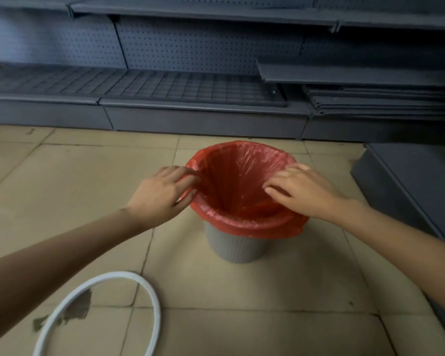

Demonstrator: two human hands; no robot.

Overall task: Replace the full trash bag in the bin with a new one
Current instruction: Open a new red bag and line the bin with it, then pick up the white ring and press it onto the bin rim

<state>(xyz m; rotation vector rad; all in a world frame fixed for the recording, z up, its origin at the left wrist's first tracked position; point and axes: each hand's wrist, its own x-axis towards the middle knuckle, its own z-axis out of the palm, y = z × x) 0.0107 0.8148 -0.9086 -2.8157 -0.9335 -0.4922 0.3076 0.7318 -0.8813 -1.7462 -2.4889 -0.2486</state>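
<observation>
We see a gray bin (pixel 235 244) on the tile floor (pixel 62 176), with a red bag (pixel 238 181) inside it and folded over the rim. Our left hand (pixel 162 194) pinches the bag's edge on the left side. Our right hand (pixel 301 191) rests on the right side, fingers bent; it may be gripping the plastic, but we cannot tell. A white ring (pixel 149 299) lies on the floor near us.
</observation>
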